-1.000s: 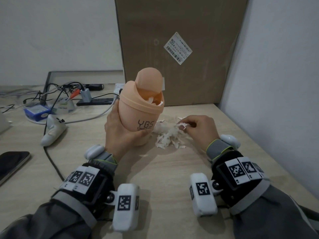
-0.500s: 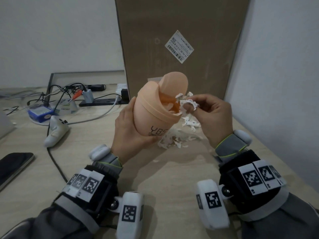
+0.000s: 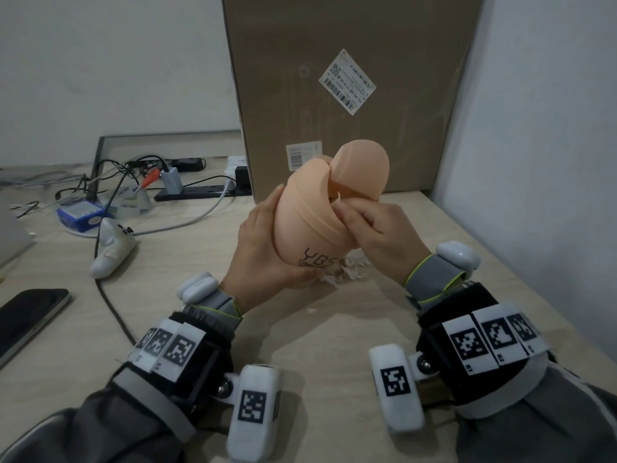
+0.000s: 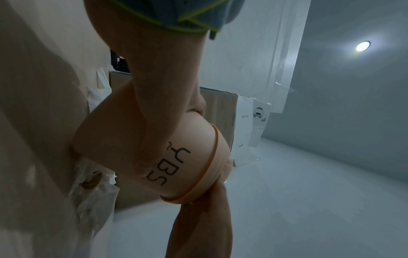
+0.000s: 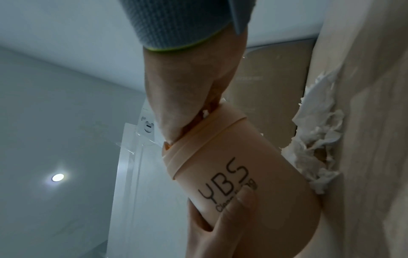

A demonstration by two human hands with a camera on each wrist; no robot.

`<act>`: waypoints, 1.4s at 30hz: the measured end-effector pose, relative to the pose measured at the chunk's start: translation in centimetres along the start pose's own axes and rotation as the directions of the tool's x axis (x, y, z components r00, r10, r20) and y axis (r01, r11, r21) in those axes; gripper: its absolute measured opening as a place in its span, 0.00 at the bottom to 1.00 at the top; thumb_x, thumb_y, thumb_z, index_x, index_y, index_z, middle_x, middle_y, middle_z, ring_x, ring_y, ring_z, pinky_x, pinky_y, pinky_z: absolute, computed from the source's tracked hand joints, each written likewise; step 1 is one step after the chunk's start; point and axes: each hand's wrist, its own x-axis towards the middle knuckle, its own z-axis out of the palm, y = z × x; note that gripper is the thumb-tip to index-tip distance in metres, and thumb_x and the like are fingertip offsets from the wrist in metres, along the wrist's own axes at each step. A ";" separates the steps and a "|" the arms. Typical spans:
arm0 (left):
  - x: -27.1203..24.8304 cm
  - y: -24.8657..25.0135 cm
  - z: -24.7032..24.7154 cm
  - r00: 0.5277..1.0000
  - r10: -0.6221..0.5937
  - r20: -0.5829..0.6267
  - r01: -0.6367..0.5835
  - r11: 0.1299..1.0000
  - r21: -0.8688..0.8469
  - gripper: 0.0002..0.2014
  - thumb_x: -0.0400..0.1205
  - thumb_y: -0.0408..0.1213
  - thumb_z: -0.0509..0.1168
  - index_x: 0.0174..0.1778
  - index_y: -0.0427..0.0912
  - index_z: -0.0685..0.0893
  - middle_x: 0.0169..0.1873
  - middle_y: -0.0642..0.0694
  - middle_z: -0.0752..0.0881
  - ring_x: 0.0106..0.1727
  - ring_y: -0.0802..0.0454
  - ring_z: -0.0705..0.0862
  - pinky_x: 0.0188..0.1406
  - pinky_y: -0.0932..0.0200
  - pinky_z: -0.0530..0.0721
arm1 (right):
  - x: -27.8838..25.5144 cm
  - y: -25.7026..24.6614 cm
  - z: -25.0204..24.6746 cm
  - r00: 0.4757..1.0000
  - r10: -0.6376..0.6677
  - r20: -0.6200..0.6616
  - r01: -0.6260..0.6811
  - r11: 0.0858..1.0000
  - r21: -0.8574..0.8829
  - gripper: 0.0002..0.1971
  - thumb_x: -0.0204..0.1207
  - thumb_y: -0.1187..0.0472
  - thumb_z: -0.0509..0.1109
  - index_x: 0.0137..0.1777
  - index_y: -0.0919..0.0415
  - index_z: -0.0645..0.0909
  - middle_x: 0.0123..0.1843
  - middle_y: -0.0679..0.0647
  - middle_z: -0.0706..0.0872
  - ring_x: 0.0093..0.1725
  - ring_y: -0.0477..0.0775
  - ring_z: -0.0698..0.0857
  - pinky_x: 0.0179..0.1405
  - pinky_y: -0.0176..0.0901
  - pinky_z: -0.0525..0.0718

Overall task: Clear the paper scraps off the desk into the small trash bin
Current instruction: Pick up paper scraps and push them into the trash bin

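Observation:
My left hand (image 3: 267, 252) grips the peach trash bin (image 3: 310, 225) round its body and holds it tilted to the right above the desk. The swing lid (image 3: 362, 172) is pushed open. My right hand (image 3: 349, 210) has its bunched fingertips at the bin's mouth, pinching white paper scraps (image 5: 205, 112) against the rim; the fingertips themselves are hidden inside. In the right wrist view the bin (image 5: 232, 174) shows its YBS print, with left-hand fingers (image 5: 223, 221) under it. A heap of torn scraps (image 3: 339, 274) lies on the desk under the bin, and this heap (image 5: 320, 139) also shows beside it.
A tall cardboard box (image 3: 334, 95) stands right behind the bin, a white wall (image 3: 541, 162) closes the right side. To the left lie a white controller (image 3: 112, 248), a blue box (image 3: 80, 215), cables with a power strip (image 3: 200, 193) and a dark phone (image 3: 26, 319).
The right hand picked scraps from the heap, carried them up and now has its fingertips in the bin's mouth. The left hand lifted the bin and tilted it further right.

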 end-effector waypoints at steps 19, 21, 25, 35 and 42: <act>0.0 0.0 0.0 0.992 -0.124 -0.037 0.124 0.992 -0.019 0.68 0.53 0.64 0.80 0.90 0.55 0.56 0.80 0.46 0.71 0.79 0.45 0.73 0.79 0.33 0.76 | -0.3 -0.3 0.4 0.974 -0.157 -0.163 0.149 0.987 -0.063 0.22 0.80 0.51 0.51 0.47 0.56 0.87 0.40 0.41 0.86 0.42 0.35 0.80 0.50 0.52 0.78; 0.0 0.0 0.1 0.992 -0.123 -0.040 0.123 0.992 -0.021 0.67 0.53 0.64 0.80 0.90 0.55 0.57 0.80 0.46 0.71 0.79 0.45 0.73 0.79 0.33 0.76 | -0.2 -0.3 0.5 0.977 -0.152 -0.151 0.137 0.985 -0.100 0.17 0.79 0.50 0.53 0.49 0.55 0.83 0.41 0.39 0.86 0.45 0.36 0.80 0.56 0.55 0.76; 0.0 -0.1 0.1 0.992 -0.124 -0.041 0.123 0.992 -0.025 0.68 0.53 0.64 0.80 0.90 0.55 0.57 0.80 0.47 0.71 0.80 0.46 0.73 0.79 0.34 0.76 | -0.3 -0.5 0.5 0.963 -0.205 -0.175 0.175 0.969 -0.173 0.16 0.78 0.50 0.53 0.53 0.55 0.80 0.43 0.37 0.85 0.50 0.47 0.82 0.61 0.60 0.72; 0.1 -0.4 0.1 0.989 -0.144 -0.044 0.143 0.989 -0.032 0.69 0.53 0.64 0.82 0.91 0.54 0.56 0.81 0.47 0.71 0.81 0.46 0.72 0.79 0.34 0.76 | -0.2 -0.5 0.2 0.926 -0.208 -0.315 0.181 0.977 -0.113 0.15 0.79 0.57 0.56 0.47 0.61 0.84 0.44 0.49 0.86 0.48 0.50 0.82 0.50 0.48 0.79; 0.1 -0.3 0.1 0.990 -0.134 -0.052 0.133 0.991 -0.032 0.69 0.52 0.65 0.81 0.90 0.52 0.57 0.81 0.46 0.71 0.80 0.45 0.73 0.80 0.34 0.75 | -0.2 0.0 0.4 0.965 -0.168 -0.203 0.150 0.984 -0.101 0.18 0.82 0.56 0.53 0.45 0.60 0.84 0.41 0.51 0.88 0.44 0.53 0.84 0.48 0.49 0.81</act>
